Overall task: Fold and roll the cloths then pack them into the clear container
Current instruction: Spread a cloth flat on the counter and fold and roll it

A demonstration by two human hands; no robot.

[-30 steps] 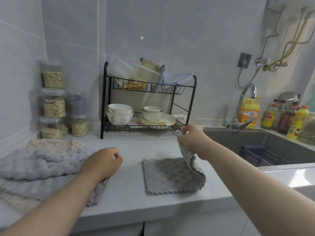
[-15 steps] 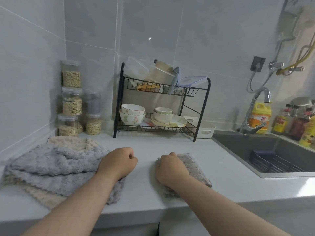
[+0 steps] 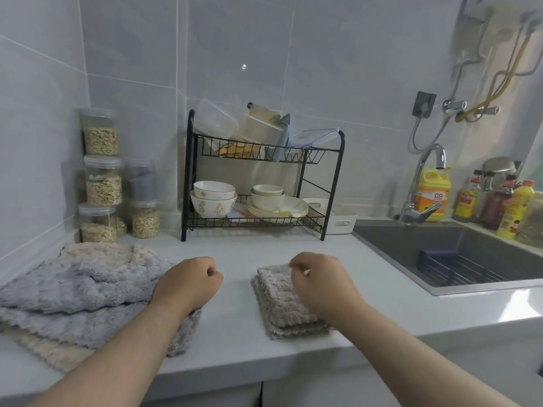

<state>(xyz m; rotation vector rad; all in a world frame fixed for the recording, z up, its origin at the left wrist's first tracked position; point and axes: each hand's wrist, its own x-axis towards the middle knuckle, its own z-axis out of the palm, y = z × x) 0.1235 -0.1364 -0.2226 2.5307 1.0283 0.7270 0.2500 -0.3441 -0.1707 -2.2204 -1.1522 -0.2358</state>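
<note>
Grey folded cloth [image 3: 279,299]: long axis near-far (far end leaning slightly left). Right hand [image 3: 323,284] curled over it, grip unclear; left hand [image 3: 188,284] fisted, empty.

A beige-grey, waffle-textured folded cloth [image 3: 282,301] is laid flat as a narrow, layered rectangle in front of the black dish rack [image 3: 188,171], below its right half. A loose pile of cloths [image 3: 73,289], fluffy grey ones heaped over cream ones, is spread out in front of the rack and to its left. A clear container [image 3: 216,124] is seen tipped on the rack's top tier.
</note>
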